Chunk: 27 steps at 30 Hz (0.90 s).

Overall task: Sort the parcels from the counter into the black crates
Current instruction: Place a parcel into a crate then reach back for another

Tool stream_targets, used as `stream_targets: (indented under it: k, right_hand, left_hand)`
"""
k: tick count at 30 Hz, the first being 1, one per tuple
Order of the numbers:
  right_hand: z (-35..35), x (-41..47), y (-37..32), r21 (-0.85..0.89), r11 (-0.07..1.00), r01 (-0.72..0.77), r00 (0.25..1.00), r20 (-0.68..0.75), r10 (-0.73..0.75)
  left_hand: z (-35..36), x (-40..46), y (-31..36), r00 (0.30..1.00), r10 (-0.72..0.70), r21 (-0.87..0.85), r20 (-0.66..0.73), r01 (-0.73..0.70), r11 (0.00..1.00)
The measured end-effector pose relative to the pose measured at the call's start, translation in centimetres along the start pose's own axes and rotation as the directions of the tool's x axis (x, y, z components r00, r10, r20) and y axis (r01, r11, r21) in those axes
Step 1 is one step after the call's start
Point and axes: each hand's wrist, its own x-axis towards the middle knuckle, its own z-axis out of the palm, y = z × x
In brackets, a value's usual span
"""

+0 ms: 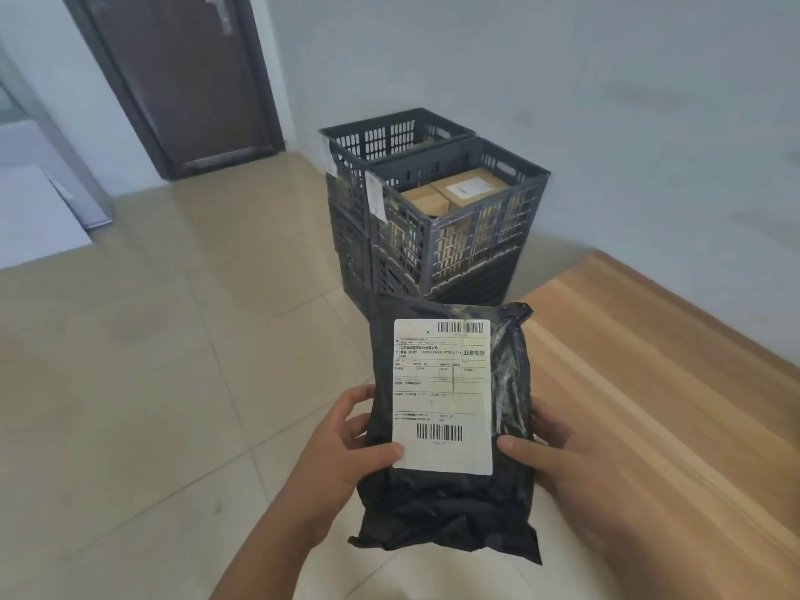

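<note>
At lower centre of the frame a black parcel [450, 426] is gripped by the left hand [346, 452] and right hand [558, 448], fingers curled round its edges, label being read, it is judged; next, carrying to the black crates [437, 201] at upper centre is called for, over open floor [151, 361]; the tabletop [671, 383] edge lies right.

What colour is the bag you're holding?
Black, with a white shipping label, seen in the head view: the parcel.

The parcel [450, 426] hides most of your fingers [541, 420]; its label [441, 396] print is too small to read, and the tabletop [675, 404] runs off-frame.
</note>
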Motion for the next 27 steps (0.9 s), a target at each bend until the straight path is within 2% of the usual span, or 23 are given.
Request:
stream_targets:
  k: [8,13,17,21,27]
  right_hand:
    - [3.1,5.3,0.1,-0.014,0.997,-0.082,0.996,-0.017,0.082]
    - [3.5,12.6,0.4,-0.011,0.990,-0.138,0.990,-0.003,0.138]
    - [5.3,20.5,-0.6,-0.018,0.987,-0.161,0.983,0.087,0.162]
    - [7.7,28.1,-2.9,0.006,0.986,-0.164,0.980,0.119,0.163]
    - [9.5,38.4,-6.4,-0.002,0.990,-0.139,0.974,0.182,0.137]
  left_hand:
    - [-4.3,4.5,0.0,0.998,-0.059,-0.038,-0.024,0.058,0.998]
    - [-5.6,10.1,0.9,0.993,-0.087,-0.061,-0.084,0.082,0.995]
    - [-8.2,15.2,3.9,0.979,-0.105,-0.060,-0.174,0.095,0.994]
    - [-11.4,20.6,8.6,0.967,-0.085,-0.030,-0.238,0.080,0.996]
    - [-14.1,28.8,13.8,0.967,-0.062,-0.019,-0.246,0.059,0.998]
